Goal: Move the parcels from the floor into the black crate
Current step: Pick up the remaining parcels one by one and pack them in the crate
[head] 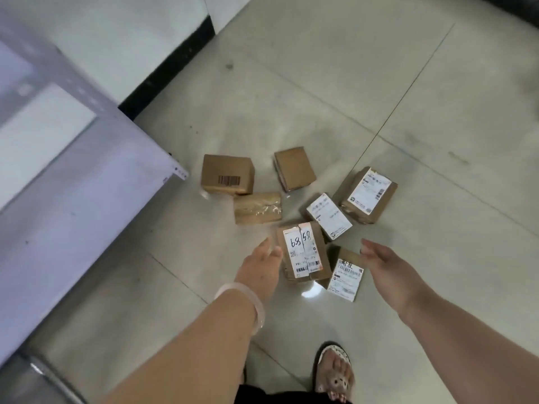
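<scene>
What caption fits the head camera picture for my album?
A left hand and right hand reach toward cardboard parcels scattered on the floor.

**Camera set-up**

Single wide-angle camera on the head, facing forward and steeply down from standing height. Tiled floor [379, 83] takes most of the frame; parcels [303, 252] lie mid-frame, well below the lens. Own sandalled foot [335, 374] at bottom edge.

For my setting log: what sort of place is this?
Likely an indoor parcel-handling or storage room: labelled cardboard parcels lie scattered on a tiled floor, beside a grey work surface.
</scene>
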The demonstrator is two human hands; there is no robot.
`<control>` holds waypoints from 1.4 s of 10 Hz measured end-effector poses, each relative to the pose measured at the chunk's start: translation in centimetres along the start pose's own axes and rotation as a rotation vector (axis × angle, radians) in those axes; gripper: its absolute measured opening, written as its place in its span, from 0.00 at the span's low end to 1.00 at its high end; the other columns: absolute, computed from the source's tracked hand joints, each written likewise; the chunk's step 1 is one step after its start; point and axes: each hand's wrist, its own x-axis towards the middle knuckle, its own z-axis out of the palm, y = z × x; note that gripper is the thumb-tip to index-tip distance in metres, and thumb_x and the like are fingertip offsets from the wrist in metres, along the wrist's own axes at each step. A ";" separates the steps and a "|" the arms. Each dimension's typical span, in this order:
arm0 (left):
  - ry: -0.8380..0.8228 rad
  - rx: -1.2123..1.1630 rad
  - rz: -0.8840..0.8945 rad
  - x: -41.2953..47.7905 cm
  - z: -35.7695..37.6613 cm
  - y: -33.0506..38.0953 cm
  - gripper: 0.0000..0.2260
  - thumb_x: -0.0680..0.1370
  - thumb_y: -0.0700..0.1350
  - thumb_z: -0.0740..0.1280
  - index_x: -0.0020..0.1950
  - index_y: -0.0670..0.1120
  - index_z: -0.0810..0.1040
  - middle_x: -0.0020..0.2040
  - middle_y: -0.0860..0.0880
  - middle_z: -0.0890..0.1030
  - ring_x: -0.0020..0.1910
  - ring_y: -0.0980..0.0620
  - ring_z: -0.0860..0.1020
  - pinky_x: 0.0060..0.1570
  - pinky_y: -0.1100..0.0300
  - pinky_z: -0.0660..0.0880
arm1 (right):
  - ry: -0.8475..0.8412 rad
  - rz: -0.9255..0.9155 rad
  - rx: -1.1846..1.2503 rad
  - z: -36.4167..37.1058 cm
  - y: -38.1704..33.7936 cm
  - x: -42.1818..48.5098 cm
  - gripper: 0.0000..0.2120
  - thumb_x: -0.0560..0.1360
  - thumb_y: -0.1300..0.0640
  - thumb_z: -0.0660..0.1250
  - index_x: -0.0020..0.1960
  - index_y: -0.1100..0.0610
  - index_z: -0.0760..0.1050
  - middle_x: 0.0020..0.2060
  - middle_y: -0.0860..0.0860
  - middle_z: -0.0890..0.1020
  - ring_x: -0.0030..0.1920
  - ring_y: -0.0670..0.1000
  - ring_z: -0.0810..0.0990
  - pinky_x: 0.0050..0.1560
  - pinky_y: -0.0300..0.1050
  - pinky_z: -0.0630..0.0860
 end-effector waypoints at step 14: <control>0.211 -0.438 0.409 -39.7 -19.2 22.9 0.18 0.79 0.59 0.54 0.56 0.53 0.78 0.50 0.53 0.84 0.52 0.51 0.79 0.61 0.46 0.73 | -0.039 -0.520 0.375 -10.9 -28.1 -38.8 0.16 0.78 0.45 0.59 0.65 0.40 0.70 0.49 0.40 0.79 0.47 0.41 0.77 0.54 0.47 0.74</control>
